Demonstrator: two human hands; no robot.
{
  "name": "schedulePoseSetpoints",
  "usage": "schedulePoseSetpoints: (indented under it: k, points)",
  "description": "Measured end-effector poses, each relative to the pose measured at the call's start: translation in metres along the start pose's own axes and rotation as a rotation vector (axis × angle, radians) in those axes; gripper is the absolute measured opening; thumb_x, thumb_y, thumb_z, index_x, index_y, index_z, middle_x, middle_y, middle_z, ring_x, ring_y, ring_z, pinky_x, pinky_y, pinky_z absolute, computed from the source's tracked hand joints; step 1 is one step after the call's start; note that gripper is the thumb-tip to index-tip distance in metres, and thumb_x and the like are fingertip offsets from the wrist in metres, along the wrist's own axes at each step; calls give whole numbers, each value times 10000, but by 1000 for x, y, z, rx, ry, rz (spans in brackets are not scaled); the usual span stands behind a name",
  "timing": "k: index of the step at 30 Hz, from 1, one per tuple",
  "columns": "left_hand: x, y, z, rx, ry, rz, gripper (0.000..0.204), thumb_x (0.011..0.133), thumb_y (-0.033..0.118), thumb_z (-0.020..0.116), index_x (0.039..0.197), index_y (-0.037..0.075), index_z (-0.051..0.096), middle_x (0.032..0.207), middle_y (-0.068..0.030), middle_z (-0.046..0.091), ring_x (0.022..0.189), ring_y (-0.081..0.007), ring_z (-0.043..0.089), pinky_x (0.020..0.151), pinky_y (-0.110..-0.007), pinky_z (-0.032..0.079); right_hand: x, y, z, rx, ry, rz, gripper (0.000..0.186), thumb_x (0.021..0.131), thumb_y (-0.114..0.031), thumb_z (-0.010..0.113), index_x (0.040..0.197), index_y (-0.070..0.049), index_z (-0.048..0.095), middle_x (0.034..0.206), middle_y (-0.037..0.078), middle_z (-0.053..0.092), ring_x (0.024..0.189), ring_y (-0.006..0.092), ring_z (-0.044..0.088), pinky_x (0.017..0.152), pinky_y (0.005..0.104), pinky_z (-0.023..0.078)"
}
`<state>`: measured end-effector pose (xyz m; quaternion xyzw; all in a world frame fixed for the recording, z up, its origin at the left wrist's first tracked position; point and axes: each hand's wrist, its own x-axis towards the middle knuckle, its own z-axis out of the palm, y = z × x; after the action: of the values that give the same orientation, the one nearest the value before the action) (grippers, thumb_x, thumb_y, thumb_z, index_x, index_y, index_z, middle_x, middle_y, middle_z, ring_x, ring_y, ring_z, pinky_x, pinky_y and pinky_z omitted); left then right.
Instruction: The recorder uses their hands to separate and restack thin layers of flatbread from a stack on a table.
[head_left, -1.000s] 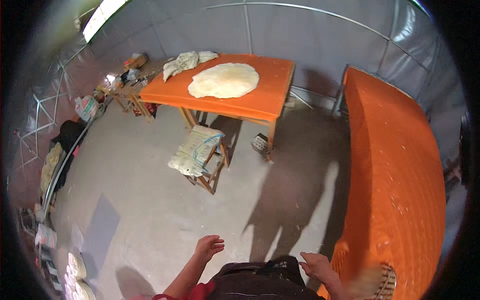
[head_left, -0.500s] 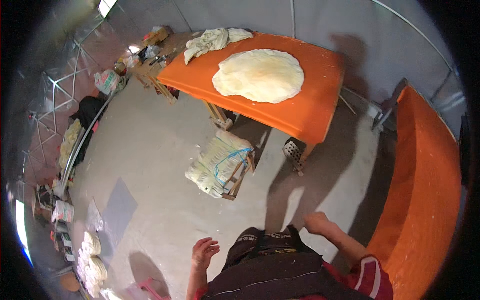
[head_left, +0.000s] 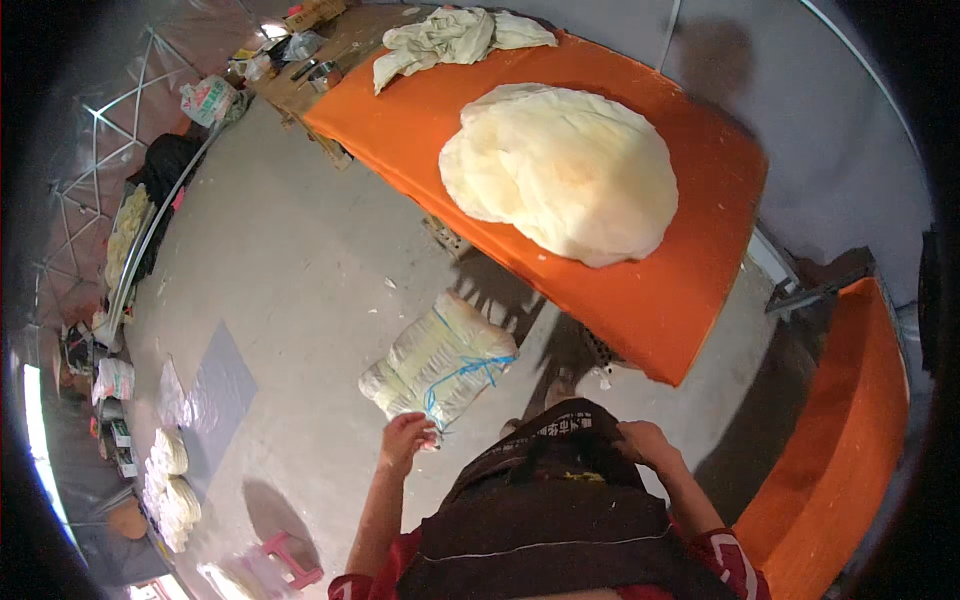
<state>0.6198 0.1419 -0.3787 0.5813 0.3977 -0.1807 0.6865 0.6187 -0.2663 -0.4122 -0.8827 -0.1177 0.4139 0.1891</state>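
My left hand [head_left: 410, 433] is at the near corner of a padded stool [head_left: 440, 355] with a pale quilted top and blue cord, fingers loosely apart; I cannot tell whether it touches. My right hand [head_left: 638, 438] is curled beside my dark apron [head_left: 540, 510]; what it holds, if anything, is hidden. Ahead, a wide pale rounded sheet of soft material [head_left: 555, 170] lies on an orange-covered table [head_left: 700, 305], with crumpled pale cloth [head_left: 440, 45] at its back left edge.
A wooden side table with clutter [head_left: 305, 85] adjoins at back left. Right stands another orange-covered surface [head_left: 850, 400]. Along the left wall are a metal rail [head_left: 170, 195], bags and pale bundles [head_left: 170, 500]. A pink stool [head_left: 290, 560] is low left.
I have moved nearer the table and stool, which now appear larger and closer below me. My left hand has come to the stool's corner; my right hand stays curled by the apron.
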Motion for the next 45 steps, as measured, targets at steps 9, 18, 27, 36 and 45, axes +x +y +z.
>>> schedulePoseSetpoints:
  k: [9,18,27,36,45]
  points:
    - [121,99,114,-265,-183,17,302,779,206,565,989,3,486,907,-146,565,796,-257,572,713,-349,468,99,76,-136,-65,-83,209,352,751,-269,520,986,-7,532,906,202,577,865,342,548,736,429,429]
    - [306,209,221,-498,49,-30,477,679,276,637,1066,53,470,1087,-116,440,1022,-283,418,829,-451,345,124,152,-184,255,382,362,354,714,-238,591,963,10,550,854,217,581,796,349,566,680,399,453]
    - [444,282,197,181,159,316,549,590,133,646,1076,-3,431,1072,-136,464,959,-210,467,780,-342,406,183,150,-97,1027,585,530,226,771,-218,565,878,-18,564,692,113,592,534,175,588,432,285,455]
    - [450,372,217,-15,-574,-289,411,651,98,503,1047,-7,469,895,-117,585,737,-255,591,617,-378,495,266,101,-128,1832,1565,1014,186,775,-82,498,862,-107,335,533,76,460,347,137,410,273,224,286]
    - [479,369,204,498,-794,57,504,601,-30,543,1096,-19,449,1022,-114,552,895,-257,561,786,-381,453,275,133,-90,819,1507,1420,131,798,-151,498,847,-44,440,542,120,505,465,225,515,407,357,404]
